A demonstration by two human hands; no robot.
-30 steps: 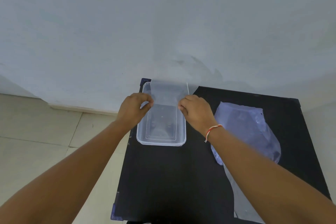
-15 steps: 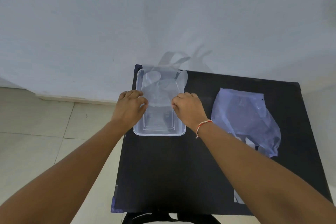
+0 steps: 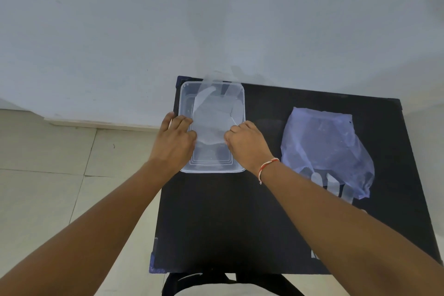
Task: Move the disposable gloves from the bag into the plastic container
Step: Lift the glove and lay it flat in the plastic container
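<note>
While the clear glove (image 3: 213,115) is lying lengthwise along the plastic container (image 3: 186,103), its far tip is spilling past the back rim. Left hand (image 3: 174,142) and right hand (image 3: 246,143) are each pinching a near edge of it, equally near. Further gloves are showing in the bag (image 3: 326,149), right on the bench (image 3: 240,223).

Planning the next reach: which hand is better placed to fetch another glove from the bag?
Right hand: it is nearer the bag, where gloves poke out. Left hand sits at the plastic container's far side.
</note>
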